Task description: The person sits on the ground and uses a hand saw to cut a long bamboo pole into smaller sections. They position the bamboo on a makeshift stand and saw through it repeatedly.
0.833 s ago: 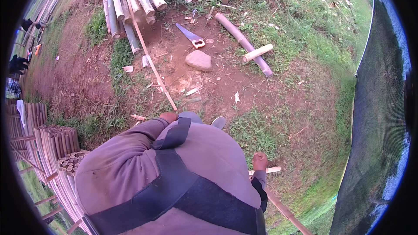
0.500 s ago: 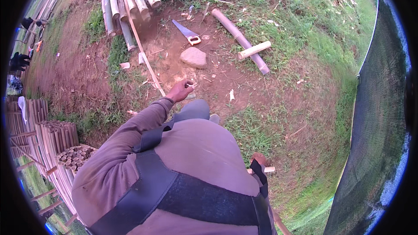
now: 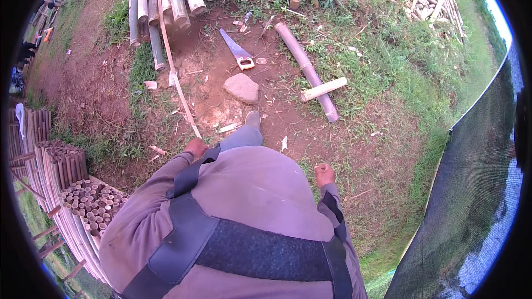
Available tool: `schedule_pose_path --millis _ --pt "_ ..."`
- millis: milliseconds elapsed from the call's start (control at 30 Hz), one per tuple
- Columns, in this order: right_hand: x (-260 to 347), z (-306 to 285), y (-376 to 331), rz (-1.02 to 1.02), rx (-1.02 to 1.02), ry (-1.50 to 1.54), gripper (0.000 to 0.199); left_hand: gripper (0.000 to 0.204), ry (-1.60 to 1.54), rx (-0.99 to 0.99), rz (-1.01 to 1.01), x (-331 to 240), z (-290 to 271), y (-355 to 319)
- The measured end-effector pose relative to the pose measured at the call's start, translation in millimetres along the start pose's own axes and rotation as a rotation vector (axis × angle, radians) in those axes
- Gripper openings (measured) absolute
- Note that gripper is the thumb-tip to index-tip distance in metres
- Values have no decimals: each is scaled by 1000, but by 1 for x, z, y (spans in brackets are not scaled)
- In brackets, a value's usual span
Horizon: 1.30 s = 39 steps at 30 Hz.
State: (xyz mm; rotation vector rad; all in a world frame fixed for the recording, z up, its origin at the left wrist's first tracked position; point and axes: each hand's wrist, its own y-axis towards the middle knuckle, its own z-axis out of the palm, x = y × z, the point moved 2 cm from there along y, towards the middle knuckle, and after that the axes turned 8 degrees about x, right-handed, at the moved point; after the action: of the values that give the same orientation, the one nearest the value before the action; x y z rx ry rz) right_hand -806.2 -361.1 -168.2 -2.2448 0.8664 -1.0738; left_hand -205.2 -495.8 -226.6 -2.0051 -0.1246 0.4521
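Bamboo strip point(image 3: 187, 106) slants forward-left from beside left hand point(image 3: 195, 147) over dirt point(image 3: 204, 89); that and right hand point(image 3: 325, 175) curled, contents unclear; netting point(image 3: 463, 188) at far right.

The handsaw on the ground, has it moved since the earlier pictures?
No. Judged against the stone, the handsaw shows no shift in any direction: it lies just beyond it, as before.
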Motion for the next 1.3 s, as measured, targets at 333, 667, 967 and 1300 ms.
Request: schedule_pose_path --millis 333,667,967,1300 --pt "52 -69 153 -185 -25 61 39 52 -509 -298 365 -193 -166 52" --pt "201 -116 190 -277 374 -230 37 46 -618 -364 -103 -144 -108 12" --pt "170 -213 419 -629 356 -389 32 40 -746 -417 -371 -165 78 11" --pt "216 -226 455 -624 342 -605 36 41 -762 -433 -195 -295 61 20"
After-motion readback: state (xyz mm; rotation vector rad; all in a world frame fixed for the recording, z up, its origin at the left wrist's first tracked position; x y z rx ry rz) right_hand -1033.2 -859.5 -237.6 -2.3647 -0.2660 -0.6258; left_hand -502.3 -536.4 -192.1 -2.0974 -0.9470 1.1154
